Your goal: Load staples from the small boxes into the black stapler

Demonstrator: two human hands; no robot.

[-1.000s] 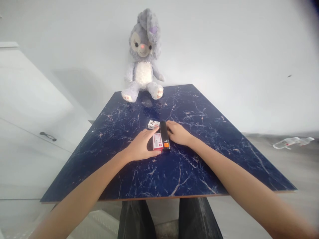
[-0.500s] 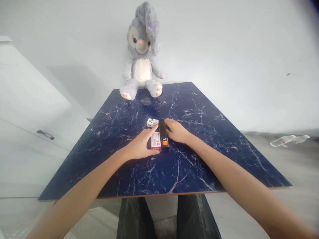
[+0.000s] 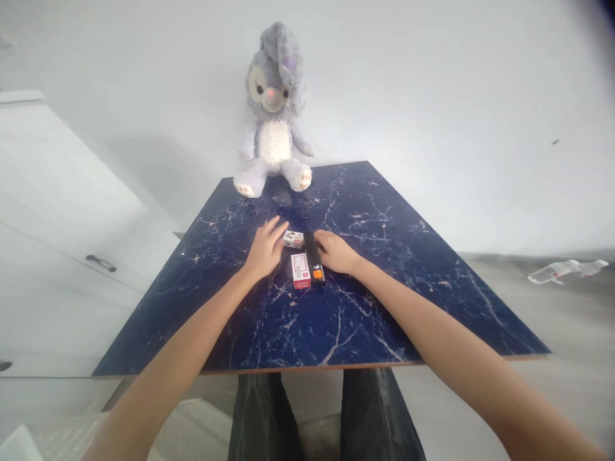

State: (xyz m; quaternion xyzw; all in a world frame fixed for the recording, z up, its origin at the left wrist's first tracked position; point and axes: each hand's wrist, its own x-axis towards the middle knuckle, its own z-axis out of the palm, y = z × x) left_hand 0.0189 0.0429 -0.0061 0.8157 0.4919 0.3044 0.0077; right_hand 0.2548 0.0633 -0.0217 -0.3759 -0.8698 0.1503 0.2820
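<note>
My left hand [image 3: 266,251] has its fingers spread, with the fingertips at the left edge of a small white box [image 3: 294,239] that has dark clips pictured on it. I cannot tell whether they press on it. Nearer to me lies a red and white box [image 3: 300,270], flat on the table, with no hand on it. Right of both boxes is a long black stapler [image 3: 312,251] with an orange patch at its near end. My right hand [image 3: 336,251] rests against the stapler's right side with curled fingers; its fingertips are partly hidden.
The dark blue marbled table [image 3: 379,307] narrows toward the wall. At its far edge sits a grey plush rabbit [image 3: 275,141]. A white cabinet [image 3: 62,243] stands on the left, and a clear plastic item [image 3: 567,271] lies on the floor at right.
My left hand has let go of the red and white box and moved away from me to the clip box. My right hand stays at the stapler. The view has shifted slightly.
</note>
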